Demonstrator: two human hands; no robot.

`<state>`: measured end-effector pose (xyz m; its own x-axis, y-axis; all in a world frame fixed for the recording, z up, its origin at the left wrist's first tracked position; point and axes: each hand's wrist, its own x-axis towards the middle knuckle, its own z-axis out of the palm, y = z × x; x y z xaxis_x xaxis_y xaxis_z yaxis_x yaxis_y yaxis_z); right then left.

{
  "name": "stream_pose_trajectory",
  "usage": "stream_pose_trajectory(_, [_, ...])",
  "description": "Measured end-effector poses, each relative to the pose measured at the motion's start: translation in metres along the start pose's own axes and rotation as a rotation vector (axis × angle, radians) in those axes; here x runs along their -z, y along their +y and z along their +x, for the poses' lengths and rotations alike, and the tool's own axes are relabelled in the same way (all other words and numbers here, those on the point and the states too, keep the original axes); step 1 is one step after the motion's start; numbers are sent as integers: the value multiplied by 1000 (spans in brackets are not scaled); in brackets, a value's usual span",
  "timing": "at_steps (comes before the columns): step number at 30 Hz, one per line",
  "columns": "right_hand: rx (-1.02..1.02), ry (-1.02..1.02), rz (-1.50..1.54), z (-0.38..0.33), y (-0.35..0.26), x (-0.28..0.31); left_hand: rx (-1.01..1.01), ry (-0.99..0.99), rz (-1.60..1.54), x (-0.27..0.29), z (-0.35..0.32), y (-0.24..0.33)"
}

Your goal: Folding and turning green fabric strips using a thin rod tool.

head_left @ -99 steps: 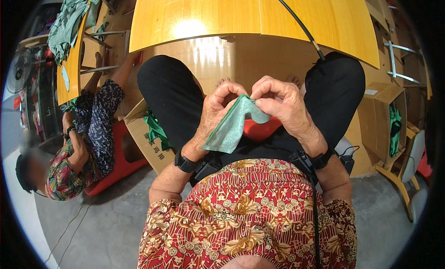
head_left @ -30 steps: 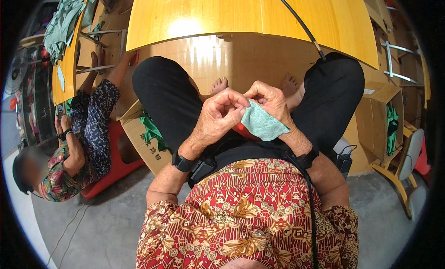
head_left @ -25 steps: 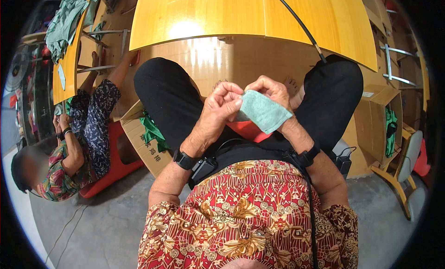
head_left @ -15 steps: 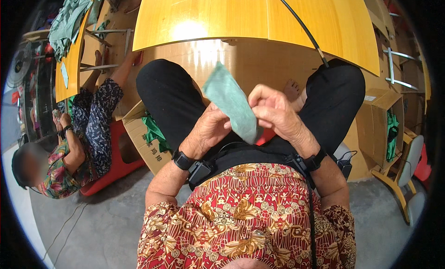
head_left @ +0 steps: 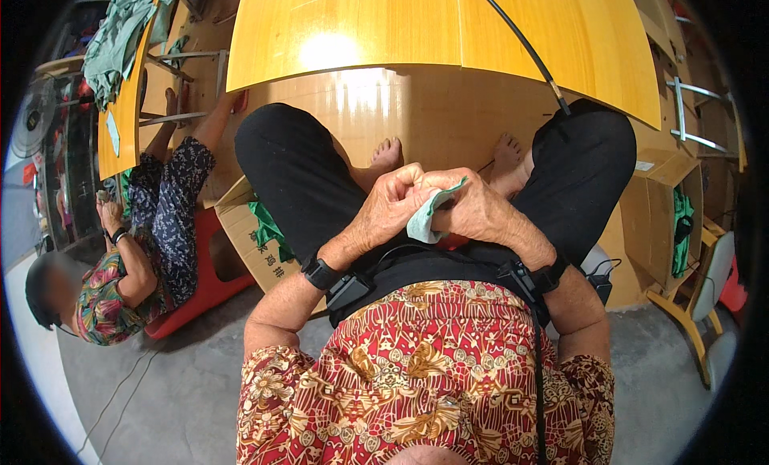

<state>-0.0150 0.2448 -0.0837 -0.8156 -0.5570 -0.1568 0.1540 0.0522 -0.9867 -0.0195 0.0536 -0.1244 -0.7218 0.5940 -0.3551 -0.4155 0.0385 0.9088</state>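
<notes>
With both hands meeting over the lap, left hand pinches pale-green fabric piece between thumb and fingers. Right hand just beside it, fingers curled against the fabric; its grip is partly hidden, can't tell if it pinches. Fabric piece sits between the hands, one end angled up over the right hand's fingers, the other end lower, by the left hand's thumb. Black wristbands behind each hand; black trousers under and either side. Nearer the body than the hands: red patterned shirt. Beyond the hands: bare feet, then yellow wooden bench with black cable across it. Left of left hand: cardboard box with green cloth; farther left, co-worker on red plastic seat, grey-green fabric pile beyond. Right of right hand: second carton, green fabric inside; farther right, wooden-framed chair.
</notes>
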Motion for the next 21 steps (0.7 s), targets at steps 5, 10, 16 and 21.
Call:
stream_pose_trajectory(5, [-163,39,-22,-6,-2,9,-32,47,6,-7,-1,8])
stream_pose_trajectory(10, [62,36,-192,-4,-2,15,-40,139,-73,-5,-4,27])
stream_pose_trajectory(16, [519,277,-743,-3,7,-5,-81,372,34,-10,-5,31])
stream_pose_trajectory(21, [591,306,-805,-3,4,-8,27,282,25,-5,-10,35])
